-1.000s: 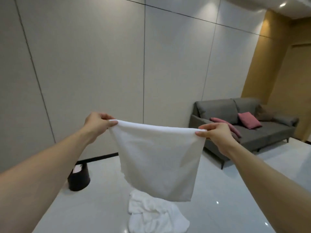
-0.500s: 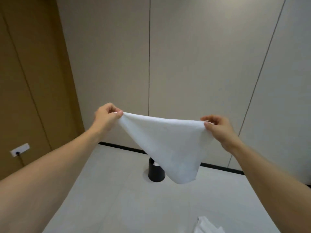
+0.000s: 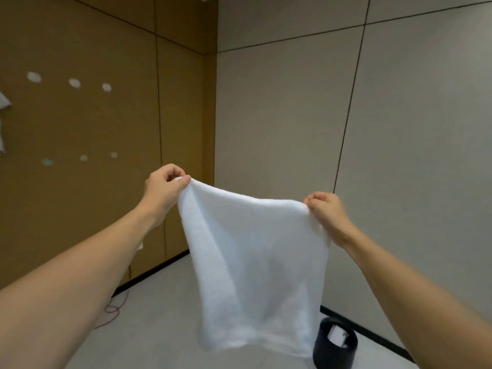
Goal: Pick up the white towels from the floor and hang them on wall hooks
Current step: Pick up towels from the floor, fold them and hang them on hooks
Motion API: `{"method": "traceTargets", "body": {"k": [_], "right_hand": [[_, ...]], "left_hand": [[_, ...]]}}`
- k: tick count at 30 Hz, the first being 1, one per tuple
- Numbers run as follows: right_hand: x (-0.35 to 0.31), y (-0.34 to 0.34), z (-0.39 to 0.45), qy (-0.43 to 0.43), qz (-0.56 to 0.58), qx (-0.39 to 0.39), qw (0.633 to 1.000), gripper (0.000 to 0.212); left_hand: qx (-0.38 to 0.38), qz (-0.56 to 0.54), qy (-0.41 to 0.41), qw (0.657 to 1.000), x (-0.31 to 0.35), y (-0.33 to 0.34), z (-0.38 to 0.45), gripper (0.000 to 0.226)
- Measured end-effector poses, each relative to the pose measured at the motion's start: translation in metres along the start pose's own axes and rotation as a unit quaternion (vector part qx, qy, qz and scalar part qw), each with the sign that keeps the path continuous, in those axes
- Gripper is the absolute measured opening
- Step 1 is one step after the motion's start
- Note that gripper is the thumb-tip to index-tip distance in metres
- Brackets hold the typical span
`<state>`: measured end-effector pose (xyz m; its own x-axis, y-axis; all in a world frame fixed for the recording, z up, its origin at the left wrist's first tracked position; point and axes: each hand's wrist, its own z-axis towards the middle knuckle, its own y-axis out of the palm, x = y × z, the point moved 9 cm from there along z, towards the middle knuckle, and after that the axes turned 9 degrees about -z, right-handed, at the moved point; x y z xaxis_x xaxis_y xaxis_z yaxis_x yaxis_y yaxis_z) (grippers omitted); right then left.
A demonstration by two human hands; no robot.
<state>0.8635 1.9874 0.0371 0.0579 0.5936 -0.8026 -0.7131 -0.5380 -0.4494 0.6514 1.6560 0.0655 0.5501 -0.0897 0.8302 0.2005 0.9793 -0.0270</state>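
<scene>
A white towel (image 3: 255,267) hangs spread out in front of me, held by its two top corners. My left hand (image 3: 163,186) pinches the left corner and my right hand (image 3: 326,213) pinches the right corner, a little lower. On the brown wall at the left are two rows of small round white hooks (image 3: 75,83), the lower row (image 3: 83,157) fainter. Another white towel (image 3: 4,102) hangs at the far left edge of that wall, mostly cut off by the frame.
A black bin (image 3: 335,347) stands on the pale floor by the grey wall, partly behind the towel's lower right corner. A thin cable (image 3: 114,307) lies on the floor at the foot of the brown wall. The two walls meet in a corner (image 3: 215,129).
My view has swung left: the sofa and the floor pile have gone out of sight, and the brown wall with hooks has come in. Both hands still hold the towel spread.
</scene>
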Motion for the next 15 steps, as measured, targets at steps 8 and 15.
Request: {"method": "traceTargets", "body": {"k": [8, 15], "right_hand": [[-0.095, 0.167, 0.100, -0.099, 0.043, -0.216, 0.970, 0.024], [-0.159, 0.308, 0.199, -0.233, -0.196, -0.140, 0.942, 0.027]], "left_hand": [[0.035, 0.055, -0.001, 0.998, -0.056, -0.114, 0.124, 0.018], [0.024, 0.220, -0.052, 0.974, -0.111, -0.193, 0.194, 0.020]]}}
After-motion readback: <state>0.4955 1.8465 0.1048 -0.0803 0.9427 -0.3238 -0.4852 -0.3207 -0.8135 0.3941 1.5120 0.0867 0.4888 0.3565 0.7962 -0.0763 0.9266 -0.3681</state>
